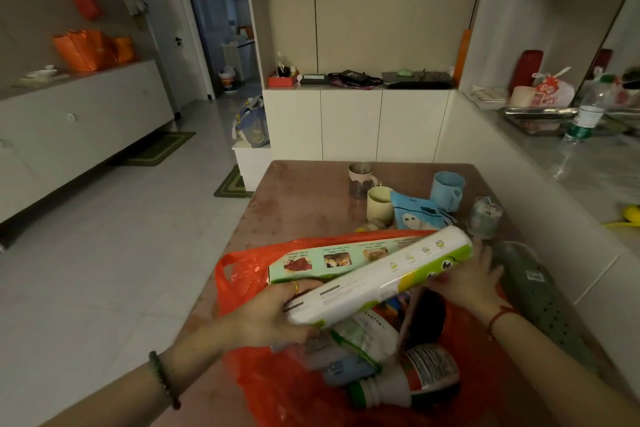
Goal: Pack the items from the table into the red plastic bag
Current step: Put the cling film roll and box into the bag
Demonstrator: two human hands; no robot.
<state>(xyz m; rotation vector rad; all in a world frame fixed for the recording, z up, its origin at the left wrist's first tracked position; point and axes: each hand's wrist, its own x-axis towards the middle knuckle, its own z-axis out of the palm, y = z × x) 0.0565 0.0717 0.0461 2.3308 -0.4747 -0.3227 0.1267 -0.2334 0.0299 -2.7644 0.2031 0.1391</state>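
Package (381, 274) in left grip (273, 315), over red bag (242, 270), right grip (467, 284) alongside

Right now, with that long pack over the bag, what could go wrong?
1. The left hand grips the long pack near one end; it could tip or slip.
2. The red plastic bag already holds a bottle and packets, so the pack may jam crosswise or stick out.
3. Its far end sits close to the glass jar; a swing could knock it.
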